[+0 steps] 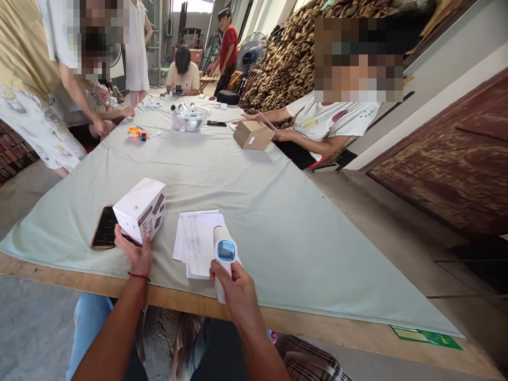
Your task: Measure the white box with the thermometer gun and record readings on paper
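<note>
The right hand (234,288) is closed around the handle of a white infrared thermometer (223,254), its blue screen facing up toward the camera, held just above the near edge of the table. The left hand (135,253) grips the near lower corner of a small white carton (141,209), tilting it on the cloth, with a dark phone (103,227) lying just to its left. Between the two hands lies a stack of printed sheets (196,243). It looks like the unpacking or repacking stage, thermometer out and box steadied; any next move would call for a firm hold on the carton and a clear opening. The surface is a long table with a pale green cloth (254,180) over a wooden top. Farther off sit a clear bowl of small bottles (189,117), an orange tape dispenser (137,132) and a brown cardboard box (253,134) under a seated co-worker's hands. Other people work at the far left and far end, with stacked firewood (293,58) behind.
</note>
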`<act>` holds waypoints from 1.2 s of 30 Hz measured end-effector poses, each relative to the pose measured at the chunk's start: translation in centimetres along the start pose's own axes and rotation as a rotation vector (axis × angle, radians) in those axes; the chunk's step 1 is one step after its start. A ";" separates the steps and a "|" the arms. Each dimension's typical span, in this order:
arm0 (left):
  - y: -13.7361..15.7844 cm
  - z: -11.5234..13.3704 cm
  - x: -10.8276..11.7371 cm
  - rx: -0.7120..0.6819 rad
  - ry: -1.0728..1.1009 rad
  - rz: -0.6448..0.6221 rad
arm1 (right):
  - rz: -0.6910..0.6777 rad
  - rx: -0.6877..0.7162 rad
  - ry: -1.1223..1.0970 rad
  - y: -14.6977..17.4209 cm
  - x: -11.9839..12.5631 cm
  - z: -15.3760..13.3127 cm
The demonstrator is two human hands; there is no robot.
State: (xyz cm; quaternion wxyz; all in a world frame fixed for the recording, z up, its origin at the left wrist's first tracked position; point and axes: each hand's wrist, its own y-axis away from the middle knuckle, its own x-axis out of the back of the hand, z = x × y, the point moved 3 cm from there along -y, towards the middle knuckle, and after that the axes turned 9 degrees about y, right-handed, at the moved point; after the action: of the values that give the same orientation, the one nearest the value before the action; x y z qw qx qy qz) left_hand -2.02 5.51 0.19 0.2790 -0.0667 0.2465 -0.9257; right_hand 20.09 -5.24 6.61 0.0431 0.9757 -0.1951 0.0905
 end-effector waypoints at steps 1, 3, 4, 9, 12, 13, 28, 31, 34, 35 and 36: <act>-0.1 -0.1 0.1 -0.032 -0.060 0.022 | 0.023 0.017 0.022 -0.1 0.7 -0.1; -0.4 -0.3 0.2 -0.080 -0.145 0.052 | 0.065 0.040 0.066 -0.2 1.8 -0.3; -0.5 -0.3 0.2 -0.093 -0.164 0.049 | 0.085 0.042 0.086 -0.2 2.3 -0.3; 0.2 2.6 0.1 -0.391 -0.252 0.085 | 0.148 0.005 0.120 -0.2 3.9 0.0; 2.1 5.4 -1.1 -0.676 -0.262 -0.068 | 0.164 0.008 0.113 -0.2 4.5 0.1; 2.7 5.9 -1.8 -0.719 -0.246 -0.191 | 0.167 0.010 0.112 -0.2 4.8 0.0; 4.3 2.2 -6.9 -0.359 -0.453 -0.863 | 0.223 -0.007 0.157 -1.5 7.4 1.5; 4.4 2.2 -7.0 -0.353 -0.447 -0.850 | 0.205 -0.016 0.223 -2.7 7.9 2.8; 4.4 2.3 -7.1 -0.352 -0.444 -0.852 | 0.210 0.022 0.363 -4.5 8.5 4.5; 4.4 2.4 -7.1 -0.353 -0.445 -0.857 | 0.210 0.042 0.451 -5.3 8.6 5.1; 4.4 2.4 -7.1 -0.354 -0.446 -0.861 | 0.203 0.053 0.566 -6.1 8.6 5.6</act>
State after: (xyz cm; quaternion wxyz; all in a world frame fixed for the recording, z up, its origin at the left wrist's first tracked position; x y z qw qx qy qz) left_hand 6.70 5.25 0.22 -0.0974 -0.4042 0.2841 -0.8639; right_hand 31.18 -3.56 2.50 0.0611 0.8880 -0.2694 0.3676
